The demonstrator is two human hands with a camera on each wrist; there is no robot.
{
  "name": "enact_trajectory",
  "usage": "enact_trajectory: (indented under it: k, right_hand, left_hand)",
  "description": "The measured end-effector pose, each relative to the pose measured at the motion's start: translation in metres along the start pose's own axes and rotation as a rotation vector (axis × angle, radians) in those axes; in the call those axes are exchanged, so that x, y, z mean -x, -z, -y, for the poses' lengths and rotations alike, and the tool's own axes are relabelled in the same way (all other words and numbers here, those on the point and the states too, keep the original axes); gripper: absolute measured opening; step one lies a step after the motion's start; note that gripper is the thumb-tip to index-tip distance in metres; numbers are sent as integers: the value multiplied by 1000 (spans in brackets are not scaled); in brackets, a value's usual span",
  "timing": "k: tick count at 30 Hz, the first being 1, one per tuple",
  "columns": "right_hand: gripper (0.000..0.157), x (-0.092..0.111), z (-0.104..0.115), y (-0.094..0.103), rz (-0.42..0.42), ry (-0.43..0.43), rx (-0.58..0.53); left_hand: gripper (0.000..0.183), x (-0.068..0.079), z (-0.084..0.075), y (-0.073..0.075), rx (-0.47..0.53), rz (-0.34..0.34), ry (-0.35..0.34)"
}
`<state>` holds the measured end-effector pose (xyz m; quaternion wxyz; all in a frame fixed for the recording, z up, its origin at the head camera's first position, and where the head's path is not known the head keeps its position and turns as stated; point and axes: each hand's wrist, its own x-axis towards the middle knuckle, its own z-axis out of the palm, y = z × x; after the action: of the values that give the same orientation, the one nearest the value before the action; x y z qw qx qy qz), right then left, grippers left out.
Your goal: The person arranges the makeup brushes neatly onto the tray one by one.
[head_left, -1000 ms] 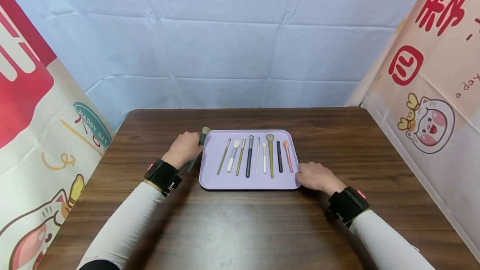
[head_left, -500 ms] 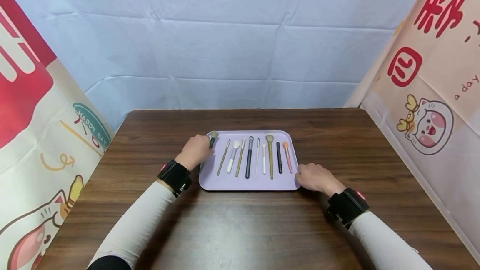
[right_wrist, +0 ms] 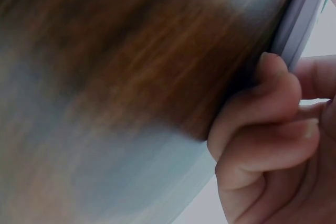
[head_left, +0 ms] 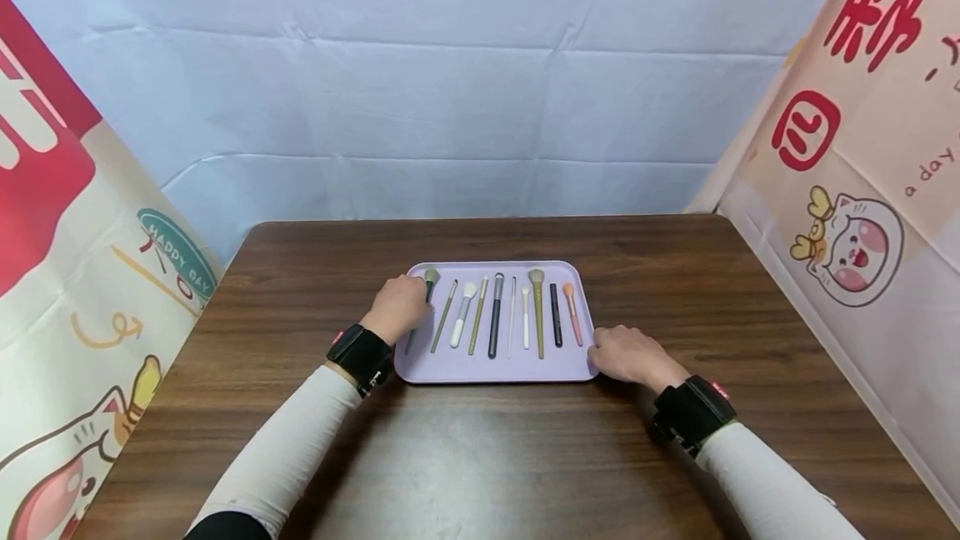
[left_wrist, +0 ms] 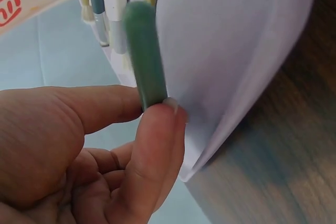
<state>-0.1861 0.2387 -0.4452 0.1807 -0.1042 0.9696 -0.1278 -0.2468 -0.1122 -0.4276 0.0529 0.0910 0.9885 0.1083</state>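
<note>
In the head view my left hand [head_left: 399, 307] is over the left end of a lilac tray [head_left: 457, 368]. It pinches a green makeup brush [left_wrist: 144, 56] between thumb and fingers, as the left wrist view shows up close. The brush slants over the tray, its bristle head [head_left: 431, 275] towards the far left corner. Several other makeup brushes lie in a row on the tray, among them a white one [head_left: 461, 322], a dark grey one [head_left: 495, 323] and a pink one [head_left: 573, 319]. At the tray's near right corner my right hand [head_left: 633, 354] grips the rim with curled fingers [right_wrist: 262, 103].
The tray lies on a dark wood-grain table [head_left: 480, 457]. A pale blue cloth [head_left: 450, 107] hangs behind the table's far edge. Printed cloths stand at the left [head_left: 82, 340] and right [head_left: 847, 157] sides.
My left hand has carried the green makeup brush rightward, from beside the tray to over its left end. My right hand stays at the tray's corner.
</note>
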Motion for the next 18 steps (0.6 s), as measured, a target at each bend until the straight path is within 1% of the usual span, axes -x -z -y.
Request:
enact_trajectory:
  k: [4,8,13,18]
  right_hand:
    - [21,1,1,1,2,0,-10]
    - [21,1,1,1,3,10,-9]
    - [22,1,0,2,-4,16,-9]
    - [20,1,0,0,-10,12,-13]
  left_hand:
    - [14,2,0,-2,7,14,22]
    - [18,4,1,-3,-8,25,41]
    - [23,5,0,-2,-29,28,45]
    - [24,6,0,0,7,60,72]
